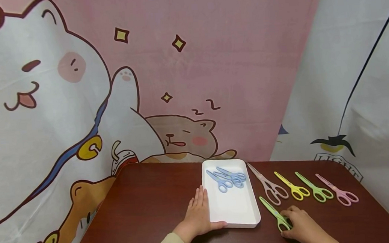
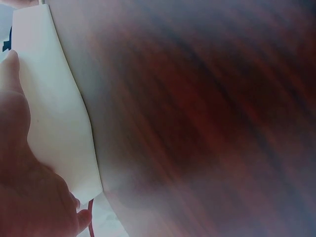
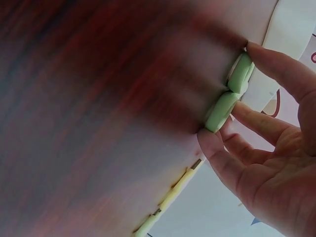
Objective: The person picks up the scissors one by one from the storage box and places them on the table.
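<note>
My right hand (image 1: 302,224) is at the handles of a pair of light green scissors (image 1: 271,207) lying right of the tray. Up close in the right wrist view, the thumb and fingers pinch the two green handle loops (image 3: 222,111) from either side, low over the table. My left hand (image 1: 197,216) rests with straight fingers along the left side of a white tray (image 1: 233,214), its thumb by the near edge. Several light blue scissors (image 1: 223,185) lie bunched in the tray's far half. From the left wrist, the tray's wall (image 2: 59,108) shows beside the hand.
Right of the tray, a row of scissors lies on the dark red-brown table (image 1: 152,199): dusty pink ones (image 1: 270,186), yellow ones (image 1: 292,185), another green pair (image 1: 314,187) and pink ones (image 1: 337,189). A cartoon-printed cloth (image 1: 239,77) hangs behind the table.
</note>
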The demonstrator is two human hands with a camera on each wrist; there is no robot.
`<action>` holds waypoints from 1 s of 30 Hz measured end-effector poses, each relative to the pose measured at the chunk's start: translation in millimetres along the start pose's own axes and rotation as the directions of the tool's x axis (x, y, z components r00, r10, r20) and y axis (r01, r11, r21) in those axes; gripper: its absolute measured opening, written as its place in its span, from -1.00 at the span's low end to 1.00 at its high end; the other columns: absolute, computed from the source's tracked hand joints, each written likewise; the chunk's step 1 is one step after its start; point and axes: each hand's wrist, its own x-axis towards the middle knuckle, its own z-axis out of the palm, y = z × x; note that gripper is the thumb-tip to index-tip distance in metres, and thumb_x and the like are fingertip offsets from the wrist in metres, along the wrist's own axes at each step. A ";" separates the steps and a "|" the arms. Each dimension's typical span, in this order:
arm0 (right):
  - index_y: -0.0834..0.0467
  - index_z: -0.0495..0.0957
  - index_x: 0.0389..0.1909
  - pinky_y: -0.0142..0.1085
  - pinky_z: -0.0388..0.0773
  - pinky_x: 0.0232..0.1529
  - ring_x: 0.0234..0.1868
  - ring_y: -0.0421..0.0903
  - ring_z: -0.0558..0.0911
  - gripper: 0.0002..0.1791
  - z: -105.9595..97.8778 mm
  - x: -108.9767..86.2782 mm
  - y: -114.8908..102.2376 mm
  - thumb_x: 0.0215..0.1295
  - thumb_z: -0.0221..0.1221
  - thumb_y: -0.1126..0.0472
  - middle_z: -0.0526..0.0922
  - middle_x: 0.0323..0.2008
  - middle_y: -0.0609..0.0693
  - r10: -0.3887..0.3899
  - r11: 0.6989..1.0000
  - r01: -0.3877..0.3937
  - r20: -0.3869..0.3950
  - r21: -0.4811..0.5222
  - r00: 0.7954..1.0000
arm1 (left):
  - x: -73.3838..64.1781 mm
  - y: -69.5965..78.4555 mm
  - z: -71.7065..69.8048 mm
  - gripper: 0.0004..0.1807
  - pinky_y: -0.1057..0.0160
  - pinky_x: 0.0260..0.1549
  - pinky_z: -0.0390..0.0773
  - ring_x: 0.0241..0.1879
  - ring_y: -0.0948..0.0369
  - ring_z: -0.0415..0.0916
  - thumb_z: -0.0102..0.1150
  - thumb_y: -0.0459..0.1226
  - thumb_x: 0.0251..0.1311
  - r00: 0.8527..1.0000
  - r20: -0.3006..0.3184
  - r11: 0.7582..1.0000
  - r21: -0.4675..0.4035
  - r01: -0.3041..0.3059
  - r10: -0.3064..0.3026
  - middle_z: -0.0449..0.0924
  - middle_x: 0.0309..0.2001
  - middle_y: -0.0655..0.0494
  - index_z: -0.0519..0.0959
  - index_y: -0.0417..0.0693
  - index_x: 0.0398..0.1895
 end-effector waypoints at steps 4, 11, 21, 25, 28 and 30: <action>0.20 0.63 -0.23 -0.11 0.43 -0.29 -0.30 -0.02 0.50 -0.42 -0.3 -0.5 -0.6 -0.39 0.52 0.07 0.51 -0.31 0.01 0.009 1.000 -0.009 0.000 0.000 1.000 | 1.3 -0.3 1.2 0.46 -0.05 0.33 0.13 0.48 -0.06 -0.17 -0.09 0.62 -0.32 1.000 -0.005 1.000 -0.003 -0.002 0.002 -0.22 0.49 -0.24 -0.09 -0.30 0.46; 0.23 0.62 -0.21 -0.11 0.43 -0.30 -0.30 -0.01 0.49 -0.41 -1.4 -0.3 -3.9 -0.38 0.52 0.08 0.50 -0.30 0.02 0.017 1.000 -0.017 0.005 -0.002 1.000 | 0.5 0.0 0.0 0.45 -0.06 0.32 0.14 0.48 -0.06 -0.15 -0.05 0.60 -0.32 1.000 -0.007 1.000 -0.017 0.001 -0.001 -0.20 0.49 -0.23 -0.07 -0.30 0.46; 0.22 0.61 -0.15 -0.08 0.45 -0.25 -0.26 0.00 0.47 -0.35 -4.2 -0.1 -6.7 -0.38 0.52 0.04 0.50 -0.26 0.02 0.041 0.999 -0.040 0.039 -0.025 0.998 | 2.4 -2.5 6.0 0.48 -0.07 0.32 0.14 0.48 -0.05 -0.16 -0.09 0.63 -0.35 1.000 -0.023 1.000 -0.016 0.001 -0.001 -0.21 0.50 -0.22 -0.10 -0.28 0.47; 0.19 0.60 -0.10 0.00 0.48 -0.22 -0.19 0.05 0.50 -0.29 -5.3 0.1 -6.5 -0.38 0.52 -0.04 0.52 -0.22 0.03 0.053 0.997 -0.051 0.038 -0.057 0.998 | 3.1 -3.0 8.6 0.48 -0.05 0.34 0.12 0.49 -0.03 -0.19 -0.12 0.64 -0.35 1.000 -0.023 1.000 -0.012 0.003 -0.003 -0.26 0.51 -0.20 -0.11 -0.26 0.47; 0.14 0.60 -0.09 0.04 0.49 -0.21 -0.14 0.09 0.52 -0.30 -6.9 0.3 -7.2 -0.34 0.50 -0.08 0.54 -0.18 0.04 0.056 0.997 -0.056 0.001 -0.060 0.998 | 3.3 -3.0 9.7 0.48 -0.05 0.33 0.12 0.49 -0.03 -0.19 -0.13 0.64 -0.35 1.000 -0.026 1.000 -0.014 0.004 -0.004 -0.25 0.51 -0.19 -0.10 -0.27 0.47; 0.12 0.60 -0.08 0.07 0.49 -0.19 -0.09 0.14 0.52 -0.33 -8.2 0.6 -8.0 -0.29 0.47 -0.11 0.55 -0.14 0.07 0.053 0.997 -0.055 -0.028 -0.060 0.998 | 3.3 -3.1 10.0 0.48 -0.06 0.33 0.12 0.48 -0.03 -0.19 -0.12 0.64 -0.35 1.000 -0.026 1.000 -0.015 0.006 -0.006 -0.25 0.51 -0.20 -0.10 -0.27 0.47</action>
